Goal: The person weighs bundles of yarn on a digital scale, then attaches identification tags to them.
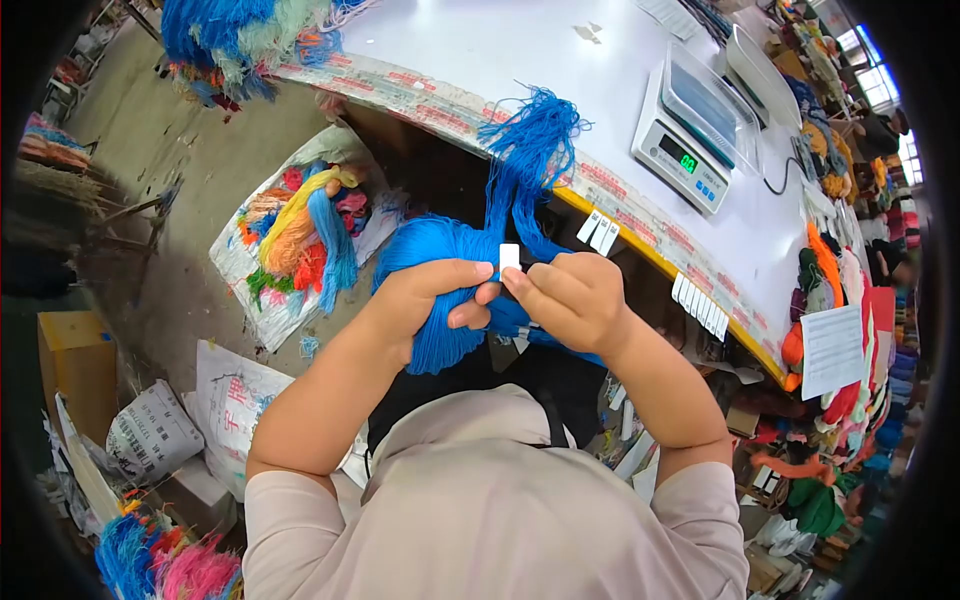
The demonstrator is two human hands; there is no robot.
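Note:
A thick hank of blue yarn (440, 335) hangs over my lap, with my left hand (440, 290) closed around its upper part. Between the thumb and fingers of my right hand (575, 295) is a small white label (510, 257), held upright against the yarn. Both hands are close together, just below the table edge. Loose blue strands (535, 140) run up from the hank and lie over that edge. My right hand's lower fingers are curled, and what lies inside them is hidden.
A digital scale (675, 155) stands on the white table (430, 50). White labels (600, 232) line its yellow edge. On the floor at left, a white sack (265, 310) carries multicoloured yarn (305, 225). Cardboard boxes (75, 350) stand further left; yarn piles crowd the right.

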